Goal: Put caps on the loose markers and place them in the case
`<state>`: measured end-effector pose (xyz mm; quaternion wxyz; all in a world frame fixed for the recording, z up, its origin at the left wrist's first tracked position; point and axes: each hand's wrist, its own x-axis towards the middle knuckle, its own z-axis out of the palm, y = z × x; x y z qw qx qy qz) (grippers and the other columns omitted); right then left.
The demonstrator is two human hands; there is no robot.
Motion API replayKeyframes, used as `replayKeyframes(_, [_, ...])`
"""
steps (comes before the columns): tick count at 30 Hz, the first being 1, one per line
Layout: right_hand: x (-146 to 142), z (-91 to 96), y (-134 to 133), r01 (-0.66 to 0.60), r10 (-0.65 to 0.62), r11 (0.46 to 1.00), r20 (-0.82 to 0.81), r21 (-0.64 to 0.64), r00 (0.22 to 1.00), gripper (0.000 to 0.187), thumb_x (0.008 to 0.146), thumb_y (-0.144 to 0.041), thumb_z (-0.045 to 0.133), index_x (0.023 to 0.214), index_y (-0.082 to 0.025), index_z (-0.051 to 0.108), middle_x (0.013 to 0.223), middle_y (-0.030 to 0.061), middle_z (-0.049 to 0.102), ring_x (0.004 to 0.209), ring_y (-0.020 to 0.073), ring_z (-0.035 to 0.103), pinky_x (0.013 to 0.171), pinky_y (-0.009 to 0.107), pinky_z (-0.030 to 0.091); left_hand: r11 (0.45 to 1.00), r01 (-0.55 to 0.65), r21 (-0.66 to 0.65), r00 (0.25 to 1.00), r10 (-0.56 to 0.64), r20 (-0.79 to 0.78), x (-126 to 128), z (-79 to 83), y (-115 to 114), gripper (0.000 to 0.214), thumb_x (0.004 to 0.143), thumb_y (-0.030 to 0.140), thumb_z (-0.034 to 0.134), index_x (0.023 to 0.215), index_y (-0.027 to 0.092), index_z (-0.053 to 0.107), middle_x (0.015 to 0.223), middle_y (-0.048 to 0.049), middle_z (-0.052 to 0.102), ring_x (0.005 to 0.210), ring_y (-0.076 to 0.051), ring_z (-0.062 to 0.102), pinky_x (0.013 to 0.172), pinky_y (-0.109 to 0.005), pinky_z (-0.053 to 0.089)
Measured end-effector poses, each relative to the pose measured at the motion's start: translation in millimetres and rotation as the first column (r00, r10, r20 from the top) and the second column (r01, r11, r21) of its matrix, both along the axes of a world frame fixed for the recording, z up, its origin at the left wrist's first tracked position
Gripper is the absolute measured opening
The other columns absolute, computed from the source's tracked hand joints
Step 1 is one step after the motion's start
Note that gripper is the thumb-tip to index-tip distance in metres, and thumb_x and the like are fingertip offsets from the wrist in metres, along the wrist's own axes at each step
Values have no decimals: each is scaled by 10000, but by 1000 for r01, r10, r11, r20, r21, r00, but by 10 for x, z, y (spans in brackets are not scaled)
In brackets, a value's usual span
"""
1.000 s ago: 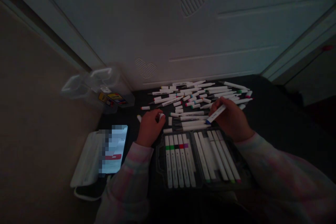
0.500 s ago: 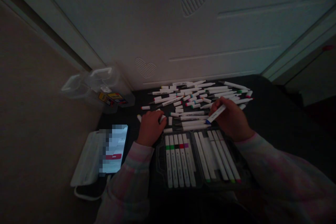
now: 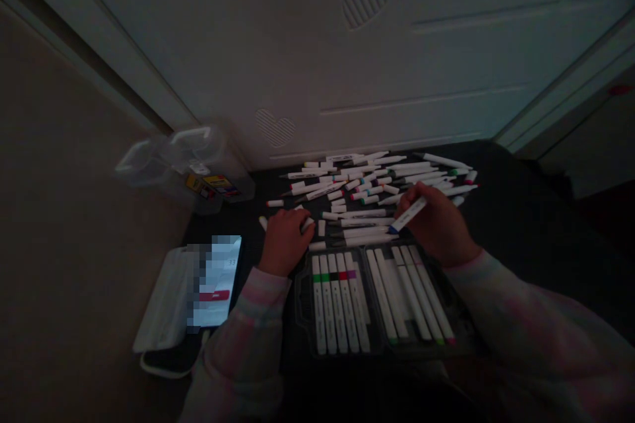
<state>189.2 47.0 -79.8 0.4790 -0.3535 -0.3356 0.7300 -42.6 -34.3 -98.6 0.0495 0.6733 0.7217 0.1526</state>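
Note:
My right hand [image 3: 439, 221] is closed round a white marker [image 3: 407, 215] whose blue end points down and left, just above the marker tray. My left hand [image 3: 284, 239] rests curled on the dark mat, fingers closed on a small white marker cap [image 3: 307, 223]. Before me lies a dark tray [image 3: 300, 317] with two rows of white markers, the left row [image 3: 340, 301] banded green, black, red and purple. Many loose markers and caps [image 3: 377, 185] are scattered beyond my hands.
A lit phone [image 3: 215, 281] lies on a pale case at the left. A clear plastic box [image 3: 193, 165] stands at the back left against a white panelled door [image 3: 347, 66]. The room is dim; beige floor stretches left.
My left hand has shifted slightly to the right and its fingers have curled tighter on the cap. The right hand and its marker have hardly moved.

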Motion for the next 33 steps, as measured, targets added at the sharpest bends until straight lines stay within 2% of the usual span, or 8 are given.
replayKeyframes(11, [2,-15,7,7,-7,1000,10,5,1000,228,751,-328,551,571,-190,528,526,-30,481,497,90,461,497,211,433,1000,7,-16,1000,-7,23,9,2,0,221,777,281,512,945,177,610,883,-71,661,839,-237,543,748,-361,390])
replayKeyframes(16, [6,-24,3,2,-2,1000,9,12,1000,225,752,-328,554,580,-187,524,533,-29,486,502,89,467,504,209,437,999,-3,55,998,-1,69,-4,-5,0,216,788,299,503,921,163,606,860,-70,650,829,-216,551,761,-339,404])
replayKeyframes(19, [4,-16,-6,7,-7,1000,8,16,1000,219,741,-330,565,580,-188,524,536,-29,487,506,92,472,504,210,442,986,-102,132,993,93,76,-69,0,6,224,796,300,479,909,155,608,855,-80,641,833,-220,555,773,-340,412])
replayKeyframes(23, [1,-6,-9,2,-3,1000,33,14,999,223,726,-353,576,581,-192,524,529,-28,494,499,96,478,494,214,441,934,-264,242,964,267,23,-235,-9,30,264,798,277,445,960,143,605,897,-108,629,876,-245,545,809,-371,402])
replayKeyframes(26, [0,-10,-6,-3,3,1000,34,1,999,231,709,-364,588,577,-189,518,522,-31,501,484,92,478,484,212,436,909,-307,281,945,325,-18,-349,-43,53,296,796,243,424,1013,138,596,989,-129,620,964,-264,528,866,-403,368])
replayKeyframes(30, [0,-16,-6,-3,3,1000,32,14,999,226,701,-361,593,576,-187,520,515,-33,508,481,94,477,478,214,435,911,-363,197,929,369,5,-408,-95,75,323,792,226,416,1062,153,579,1101,-133,598,1049,-281,496,896,-432,349])
replayKeyframes(33, [-2,-14,-9,1,-2,1000,24,16,1000,224,695,-358,601,572,-188,521,511,-34,505,485,94,477,487,214,440,913,-386,132,922,388,8,-406,-112,79,313,773,225,444,1044,168,590,1096,-135,606,1037,-299,498,857,-445,371])
